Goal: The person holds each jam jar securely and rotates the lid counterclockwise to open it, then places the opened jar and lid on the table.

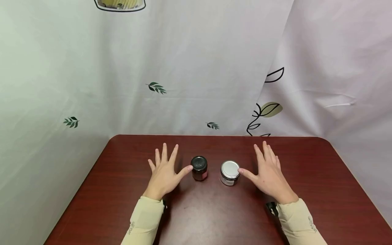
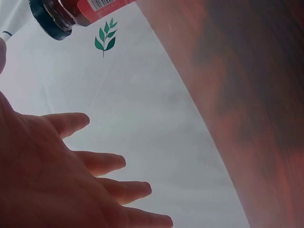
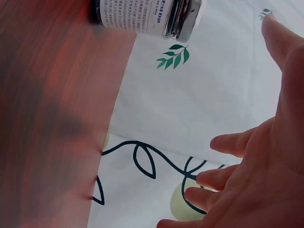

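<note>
Two small jars stand upright side by side on the table. The left jar [image 1: 199, 168] has a dark lid and a red label; its barcode shows in the left wrist view, where the jar [image 2: 102, 9] enters at the top. The other jar [image 1: 230, 173] has a silver lid, and its printed white label faces the right wrist camera on the jar [image 3: 137, 14]. My left hand [image 1: 165, 175] is spread over the table left of the dark-lidded jar, thumb tip overlapping its lid edge. My right hand [image 1: 267, 172] is likewise spread, its thumb overlapping the silver lid's edge in the head view. Neither holds anything.
The dark red wooden table [image 1: 98, 204] has rounded far corners. Behind it hangs a white cloth [image 1: 190, 68] printed with leaves, reaching down to the table's far edge. Cream sleeves [image 1: 144, 217] cover both forearms, with a black wrist device [image 1: 272, 208] under the right one.
</note>
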The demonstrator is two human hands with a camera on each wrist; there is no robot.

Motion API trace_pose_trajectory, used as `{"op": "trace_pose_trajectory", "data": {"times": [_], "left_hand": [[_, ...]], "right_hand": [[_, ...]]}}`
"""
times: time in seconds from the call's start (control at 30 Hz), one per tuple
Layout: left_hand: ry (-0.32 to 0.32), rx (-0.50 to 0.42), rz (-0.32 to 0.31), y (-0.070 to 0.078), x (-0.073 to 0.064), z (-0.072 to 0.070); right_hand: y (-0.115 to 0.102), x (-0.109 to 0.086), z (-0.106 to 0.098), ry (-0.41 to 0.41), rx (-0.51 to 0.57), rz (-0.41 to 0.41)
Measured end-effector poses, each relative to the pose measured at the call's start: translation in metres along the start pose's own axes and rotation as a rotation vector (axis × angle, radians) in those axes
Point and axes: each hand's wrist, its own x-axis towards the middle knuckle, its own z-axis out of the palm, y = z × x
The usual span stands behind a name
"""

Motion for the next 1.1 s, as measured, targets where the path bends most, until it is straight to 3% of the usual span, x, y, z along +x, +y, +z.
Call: {"op": "trace_pose_trajectory", "data": {"times": [0.67, 1.1], "left_hand": [[-0.006, -0.061, -0.033, 0.006, -0.006, 0.009], [0.013, -0.084, -0.012, 0.008, -0.004, 0.017]], "right_hand": [[-0.013, 0.005, 0.01, -0.001, 0.036, -0.032], [-0.019, 0.009, 0.014, -0.022, 0.064, -0.022]]}}
